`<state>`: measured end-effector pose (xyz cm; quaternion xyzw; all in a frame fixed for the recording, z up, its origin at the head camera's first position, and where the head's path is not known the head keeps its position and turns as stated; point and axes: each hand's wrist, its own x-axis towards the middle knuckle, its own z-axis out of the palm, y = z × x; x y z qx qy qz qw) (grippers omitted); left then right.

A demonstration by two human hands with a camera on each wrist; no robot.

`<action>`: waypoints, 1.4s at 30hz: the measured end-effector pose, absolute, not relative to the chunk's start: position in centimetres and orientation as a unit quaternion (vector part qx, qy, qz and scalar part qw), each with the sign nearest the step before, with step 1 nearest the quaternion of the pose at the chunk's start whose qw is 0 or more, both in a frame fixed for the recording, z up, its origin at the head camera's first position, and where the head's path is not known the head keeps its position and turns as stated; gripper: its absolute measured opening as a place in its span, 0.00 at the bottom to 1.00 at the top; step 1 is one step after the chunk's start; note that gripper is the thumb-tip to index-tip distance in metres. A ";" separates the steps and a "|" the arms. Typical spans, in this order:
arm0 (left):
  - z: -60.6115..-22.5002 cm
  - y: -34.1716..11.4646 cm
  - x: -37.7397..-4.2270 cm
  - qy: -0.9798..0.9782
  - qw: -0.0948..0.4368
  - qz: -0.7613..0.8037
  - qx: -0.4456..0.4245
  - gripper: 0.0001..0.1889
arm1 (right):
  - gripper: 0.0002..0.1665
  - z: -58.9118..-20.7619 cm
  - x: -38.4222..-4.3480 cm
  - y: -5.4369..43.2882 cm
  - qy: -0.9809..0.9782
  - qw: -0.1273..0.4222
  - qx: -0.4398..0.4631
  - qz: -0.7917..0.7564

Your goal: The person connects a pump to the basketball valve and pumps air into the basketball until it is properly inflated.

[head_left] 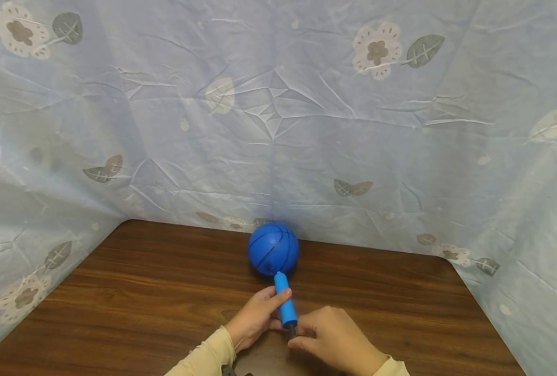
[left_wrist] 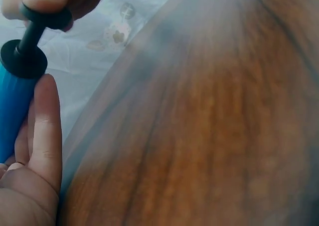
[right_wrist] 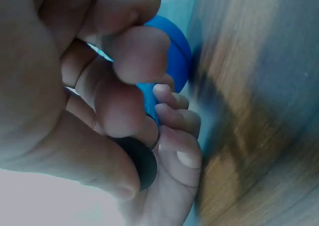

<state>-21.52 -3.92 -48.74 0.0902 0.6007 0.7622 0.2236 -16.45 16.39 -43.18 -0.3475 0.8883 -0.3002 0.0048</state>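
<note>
A small blue hand pump (head_left: 285, 305) is held over the table, its far tip overlapping the lower edge of a blue ball (head_left: 273, 248) with black basketball lines. My left hand (head_left: 258, 315) grips the pump's blue barrel, thumb across the top. With thumb and fingers, my right hand (head_left: 332, 334) pinches the black handle (right_wrist: 142, 161) at the near end. A short length of black rod (left_wrist: 32, 36) shows between the handle and the barrel's black cap (left_wrist: 25, 60). The pump's far tip is out of the left wrist view.
The brown wood-grain table (head_left: 142, 292) spreads out on both sides of the hands. A pale blue floral cloth (head_left: 273, 156) hangs along the table's back and sides, close behind the ball.
</note>
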 end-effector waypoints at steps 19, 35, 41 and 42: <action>-49.3 -3.8 -21.6 0.598 0.220 0.763 0.112 0.28 | 0.16 -42.3 -14.8 15.9 0.840 0.128 -0.454 -0.269; -48.8 -3.9 -21.6 0.605 0.201 0.766 0.083 0.25 | 0.14 -43.1 -16.4 16.6 0.865 0.050 -0.412 -0.282; -48.6 -3.8 -21.2 0.605 0.215 0.761 0.096 0.28 | 0.11 -43.6 -16.9 17.1 0.880 0.024 -0.368 -0.301; -48.6 -3.8 -21.2 0.604 0.216 0.761 0.098 0.29 | 0.11 -43.6 -16.9 17.1 0.881 0.022 -0.364 -0.301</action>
